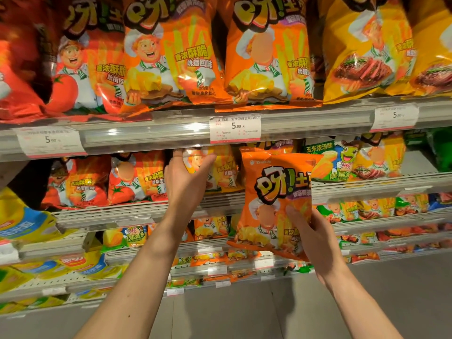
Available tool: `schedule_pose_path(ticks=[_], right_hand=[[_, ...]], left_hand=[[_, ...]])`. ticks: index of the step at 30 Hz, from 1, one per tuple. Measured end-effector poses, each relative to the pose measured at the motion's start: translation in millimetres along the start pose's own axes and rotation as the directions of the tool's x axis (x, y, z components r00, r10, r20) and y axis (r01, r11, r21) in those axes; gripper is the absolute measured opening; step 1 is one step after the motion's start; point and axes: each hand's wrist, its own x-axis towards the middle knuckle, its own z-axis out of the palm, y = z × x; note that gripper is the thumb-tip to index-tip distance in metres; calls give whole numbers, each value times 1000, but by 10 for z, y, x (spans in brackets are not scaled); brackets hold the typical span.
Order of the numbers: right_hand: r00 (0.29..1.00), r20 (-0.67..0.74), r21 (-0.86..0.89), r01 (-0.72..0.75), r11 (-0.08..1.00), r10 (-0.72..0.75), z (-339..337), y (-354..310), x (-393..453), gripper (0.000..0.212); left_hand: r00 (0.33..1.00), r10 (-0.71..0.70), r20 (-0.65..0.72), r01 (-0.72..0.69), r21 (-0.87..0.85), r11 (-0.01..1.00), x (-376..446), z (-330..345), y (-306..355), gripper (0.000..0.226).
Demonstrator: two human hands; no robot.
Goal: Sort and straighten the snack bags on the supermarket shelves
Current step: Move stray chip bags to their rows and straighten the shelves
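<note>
My right hand (315, 237) grips an orange snack bag (274, 192) by its lower right corner and holds it upright in front of the second shelf. My left hand (187, 177) reaches onto that shelf, its thumb and fingers curled round the left edge of a yellow-orange snack bag (220, 170) standing there. To the left of it stand red tomato-flavour bags (137, 178). Large orange bags (168, 52) of the same brand fill the top shelf.
The top shelf rail (171, 133) carries price tags (234, 128). Yellow steak-flavour bags (367, 50) stand at the top right, green and blue corn-soup bags (330, 162) on the second shelf's right. Lower shelves (146, 216) hold smaller bags. Grey floor lies below.
</note>
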Motion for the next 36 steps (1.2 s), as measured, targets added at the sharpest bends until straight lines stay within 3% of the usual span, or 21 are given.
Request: schedule_pose_path(ticks=[3,5,9,13,20,27,30,36], right_hand=[[1000,-10,-35,8,999,-8,14,15,-4,36],[1000,-8,-46,18,999,-18,41,32,-1,34],[998,-5,-123,69,990,-70,152,44,19,25],[993,-43,-239,99,966,-112,427,-12,124,27],[977,-64,-249,179,952,-201,1057,-118,310,35],[969,54,-349,245,905,-242,1196,-29,247,47],[967,93,-369,253,894,-235,1181,23,205,74],[956,44,-368,286,885,-290,1253,-88,346,49]], left_hand=[[1000,17,8,-18,37,999,-166,-154,-72,93],[999,37,-18,-36,57,998,-238,-304,-128,100],[993,108,-51,-104,67,992,-364,-670,-252,93],[993,83,-79,-78,62,995,-397,-966,-325,85],[992,49,-120,-43,50,998,-465,-1266,-333,91],[993,39,-115,-32,64,997,-443,-1318,-332,87],[993,44,-109,-37,68,997,-451,-1314,-341,85],[991,30,-129,-21,66,998,-449,-1402,-387,91]])
